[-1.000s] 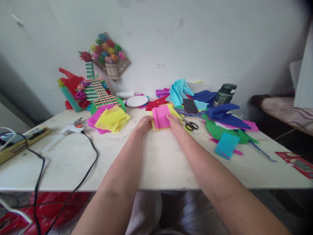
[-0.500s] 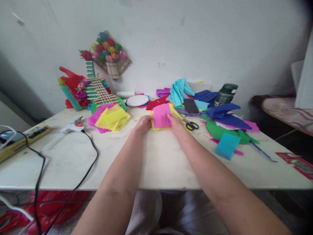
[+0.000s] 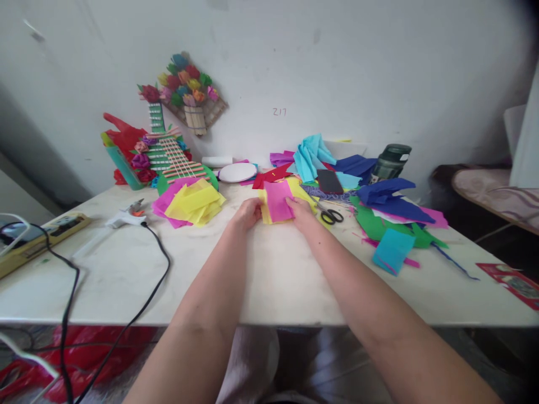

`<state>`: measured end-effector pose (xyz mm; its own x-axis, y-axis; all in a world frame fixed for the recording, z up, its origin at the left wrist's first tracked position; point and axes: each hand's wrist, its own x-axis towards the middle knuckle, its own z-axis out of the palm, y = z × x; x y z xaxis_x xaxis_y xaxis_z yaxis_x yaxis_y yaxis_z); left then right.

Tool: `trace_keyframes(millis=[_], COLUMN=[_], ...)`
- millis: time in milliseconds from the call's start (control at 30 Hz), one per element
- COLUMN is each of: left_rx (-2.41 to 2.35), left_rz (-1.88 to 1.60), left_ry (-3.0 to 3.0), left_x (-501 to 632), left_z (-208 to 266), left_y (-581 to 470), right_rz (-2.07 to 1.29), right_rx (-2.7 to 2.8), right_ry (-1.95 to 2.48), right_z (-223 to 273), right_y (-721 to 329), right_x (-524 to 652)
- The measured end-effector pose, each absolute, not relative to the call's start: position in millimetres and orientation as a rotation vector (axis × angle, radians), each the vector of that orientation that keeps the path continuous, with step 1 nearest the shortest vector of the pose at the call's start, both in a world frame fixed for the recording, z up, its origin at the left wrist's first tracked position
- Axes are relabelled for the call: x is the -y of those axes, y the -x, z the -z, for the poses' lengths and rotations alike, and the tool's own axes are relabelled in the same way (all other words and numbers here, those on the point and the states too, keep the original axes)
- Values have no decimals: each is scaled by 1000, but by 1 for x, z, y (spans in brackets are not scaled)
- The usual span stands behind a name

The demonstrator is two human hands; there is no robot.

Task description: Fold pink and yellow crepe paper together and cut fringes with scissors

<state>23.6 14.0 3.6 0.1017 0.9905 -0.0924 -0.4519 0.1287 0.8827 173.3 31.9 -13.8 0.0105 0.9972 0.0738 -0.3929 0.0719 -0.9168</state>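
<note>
A pink crepe paper piece [image 3: 278,200] lies over yellow crepe paper [image 3: 265,212] at the middle of the table, between my two hands. My left hand [image 3: 249,212] is closed at the left edge of the yellow paper, its fingers curled and partly hidden. From the other side, my right hand [image 3: 301,211] pinches the pink piece's right edge, thumb on top and the other fingers out of sight. Black-handled scissors [image 3: 331,216] rest just right of my right hand, with more yellow paper [image 3: 301,189] behind it.
Pink and yellow sheets [image 3: 196,203] are piled at left, near a glue gun [image 3: 126,217] with a black cord. A power strip [image 3: 46,238] sits at the left edge. At right are a phone [image 3: 329,182], a dark green flask [image 3: 391,163] and blue paper [image 3: 389,197].
The pink piece has turned a little, its lower left corner shifting right, so more yellow shows at its left. My right thumb has moved slightly left; my left hand stays about in place.
</note>
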Motion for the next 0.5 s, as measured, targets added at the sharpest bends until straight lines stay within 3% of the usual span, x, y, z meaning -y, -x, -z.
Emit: trace_keyframes(millis=[500], left_rx=[-924], left_rz=[-1285], left_ry=[-795], left_x=[-9], left_z=[-10], left_y=[-26], right_rz=[-940], right_rx=[1164], right_ry=[1149], right_z=[14], right_y=[-170], right_x=[-30])
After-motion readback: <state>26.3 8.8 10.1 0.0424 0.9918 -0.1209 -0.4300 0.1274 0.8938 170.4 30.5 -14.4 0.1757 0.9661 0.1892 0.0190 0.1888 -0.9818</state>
